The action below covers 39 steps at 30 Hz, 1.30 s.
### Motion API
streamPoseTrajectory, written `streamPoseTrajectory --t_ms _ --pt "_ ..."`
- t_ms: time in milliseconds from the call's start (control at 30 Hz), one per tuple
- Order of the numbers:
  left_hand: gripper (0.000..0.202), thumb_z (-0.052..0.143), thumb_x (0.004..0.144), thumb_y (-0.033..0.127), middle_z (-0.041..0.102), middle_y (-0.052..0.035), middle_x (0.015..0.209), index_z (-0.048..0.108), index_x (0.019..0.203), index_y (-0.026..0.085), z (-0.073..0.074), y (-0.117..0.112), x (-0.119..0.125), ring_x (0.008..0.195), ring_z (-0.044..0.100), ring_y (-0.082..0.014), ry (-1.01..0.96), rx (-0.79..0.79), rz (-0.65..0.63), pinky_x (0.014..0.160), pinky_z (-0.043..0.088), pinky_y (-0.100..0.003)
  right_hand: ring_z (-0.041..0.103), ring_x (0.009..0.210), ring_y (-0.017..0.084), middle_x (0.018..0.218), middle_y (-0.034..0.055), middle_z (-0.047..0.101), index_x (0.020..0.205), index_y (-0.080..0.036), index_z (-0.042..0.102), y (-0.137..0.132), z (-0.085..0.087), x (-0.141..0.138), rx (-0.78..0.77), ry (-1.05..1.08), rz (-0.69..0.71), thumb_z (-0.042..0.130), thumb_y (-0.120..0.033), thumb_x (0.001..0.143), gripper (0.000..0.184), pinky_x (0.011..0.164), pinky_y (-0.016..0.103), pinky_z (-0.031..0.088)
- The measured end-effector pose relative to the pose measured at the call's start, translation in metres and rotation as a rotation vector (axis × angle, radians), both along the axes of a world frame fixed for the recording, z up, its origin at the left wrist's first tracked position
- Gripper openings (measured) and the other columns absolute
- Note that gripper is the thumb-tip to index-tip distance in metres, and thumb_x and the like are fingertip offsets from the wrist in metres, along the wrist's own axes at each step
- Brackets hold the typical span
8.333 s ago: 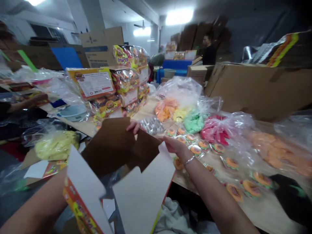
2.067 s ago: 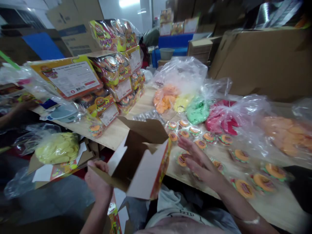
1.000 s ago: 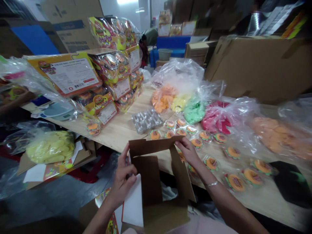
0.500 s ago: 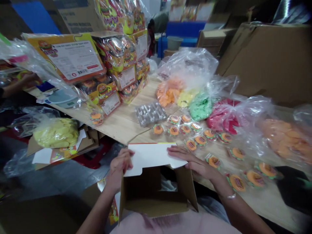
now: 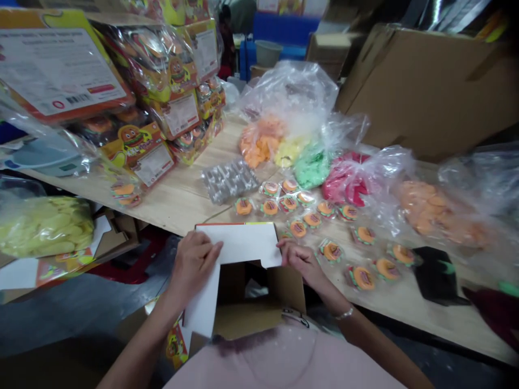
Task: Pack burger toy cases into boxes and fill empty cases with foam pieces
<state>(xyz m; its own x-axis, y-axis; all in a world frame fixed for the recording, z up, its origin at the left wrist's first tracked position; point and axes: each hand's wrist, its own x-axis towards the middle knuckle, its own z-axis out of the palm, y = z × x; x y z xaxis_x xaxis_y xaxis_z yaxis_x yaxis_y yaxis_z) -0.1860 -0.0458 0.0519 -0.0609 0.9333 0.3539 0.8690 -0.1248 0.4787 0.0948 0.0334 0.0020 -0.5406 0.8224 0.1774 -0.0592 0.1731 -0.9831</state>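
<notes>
holding the open carton point(image 5: 243, 319) before the desk point(image 5: 162, 208); gripping its far left corner with the left hand point(image 5: 194, 265), pinching the white flap's point(image 5: 239, 240) right end with the right hand point(image 5: 302, 259), probably to steady both sides.

Carton point(image 5: 287, 286): far flap point(image 5: 239, 240) shows white, brown earlier — right hand point(image 5: 300, 260) now pinches its corner, no longer flat.

A gray tub point(image 5: 267, 55) stands beyond the table point(image 5: 174, 202), left of a large carton point(image 5: 430, 92).

Packing workshop (stacked printed packs point(image 5: 176, 78))
</notes>
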Motion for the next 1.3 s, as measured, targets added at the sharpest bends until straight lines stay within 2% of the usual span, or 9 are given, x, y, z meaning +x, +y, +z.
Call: streamPoseTrajectory --t_ms 100,200,467,633,800,967,1100,1200,1300 --pt "0.036 0.049 0.092 0.034 0.063 -0.0125 0.109 0.067 0.064 0.018 -0.005 0.007 0.016 0.113 0.051 -0.0292 0.151 0.061 0.119 0.100 0.039 -0.048 0.058 0.097 0.025 0.065 0.0036 0.058 0.059 -0.022 0.061 0.007 -0.004 -0.018 0.048 0.020 -0.156 0.050 -0.060 0.089 0.050 0.087 0.037 0.043" --pt "0.043 0.042 0.095 0.034 0.057 -0.0169 0.126 0.070 0.069 0.015 -0.005 0.012 0.023 0.127 0.042 -0.0331 0.182 -0.026 0.129 0.107 0.034 -0.054 0.058 0.094 0.023 0.069 0.0035 0.061 0.064 -0.021 0.064 0.013 0.001 -0.035 0.094 0.003 -0.187 0.054 -0.056 0.090 0.044 0.087 0.035 0.042" --pt "0.051 0.027 0.097 0.036 0.058 -0.0038 0.135 0.057 0.058 0.021 0.014 0.013 -0.043 0.137 0.035 -0.0255 -0.243 -0.305 -0.420 0.113 0.029 -0.049 0.058 0.084 0.020 0.069 0.0037 0.061 0.062 -0.019 0.065 0.034 0.003 -0.037 0.160 -0.097 -0.062 0.044 -0.057 0.094 0.054 0.079 0.032 0.041" --pt "0.041 0.042 0.094 0.040 0.070 -0.0067 0.100 0.068 0.068 0.022 0.003 0.025 -0.019 0.117 0.049 -0.0262 -0.226 -0.134 -0.167 0.104 0.039 -0.047 0.055 0.064 0.016 0.058 0.0018 0.057 0.052 -0.019 0.059 0.045 0.004 -0.050 0.112 -0.265 -0.232 0.038 -0.063 0.094 0.064 0.067 0.029 0.040" --pt "0.045 0.044 0.096 0.038 0.063 -0.0084 0.069 0.067 0.063 0.018 -0.009 0.028 0.019 0.097 0.054 -0.0268 0.086 -0.036 -0.030 0.092 0.046 -0.044 0.055 0.077 0.021 0.061 0.0053 0.058 0.055 -0.019 0.056 0.025 0.002 -0.076 0.500 -0.673 -0.299 0.047 -0.056 0.093 0.055 0.078 0.036 0.039" --pt "0.046 0.039 0.097 0.035 0.064 -0.0123 0.074 0.066 0.066 0.015 -0.002 0.022 0.028 0.088 0.054 -0.0282 0.403 -0.064 0.128 0.083 0.046 -0.044 0.057 0.099 0.024 0.100 0.0102 0.066 0.087 -0.018 0.064 0.012 -0.006 -0.063 0.605 -0.553 -0.168 0.059 -0.048 0.089 0.031 0.095 0.043 0.039" --pt "0.044 0.039 0.096 0.038 0.062 -0.0129 0.079 0.067 0.071 0.016 0.001 0.027 0.031 0.090 0.051 -0.0298 0.416 -0.132 0.203 0.079 0.045 -0.045 0.040 0.135 0.023 0.142 0.0126 0.048 0.121 -0.020 0.058 0.015 -0.014 -0.037 0.588 -0.405 0.040 0.047 -0.035 0.097 0.030 0.113 0.046 0.029" --pt "0.044 0.037 0.096 0.041 0.063 -0.0120 0.092 0.063 0.068 0.019 0.003 0.031 0.017 0.097 0.049 -0.0283 0.153 -0.149 0.050 0.087 0.043 -0.046 0.028 0.143 0.023 0.151 0.0169 0.036 0.142 -0.017 0.037 0.015 -0.021 -0.030 0.635 -0.458 0.089 0.045 -0.029 0.098 0.047 0.116 0.051 0.025" --pt "0.038 0.037 0.093 0.041 0.060 -0.0091 0.122 0.056 0.068 0.020 0.011 0.028 -0.012 0.116 0.044 -0.0272 -0.117 -0.255 -0.309 0.099 0.037 -0.047 0.029 0.143 0.024 0.150 0.0162 0.038 0.140 -0.018 0.041 0.016 -0.023 -0.029 0.711 -0.546 0.145 0.053 -0.027 0.094 0.048 0.116 0.053 0.022"
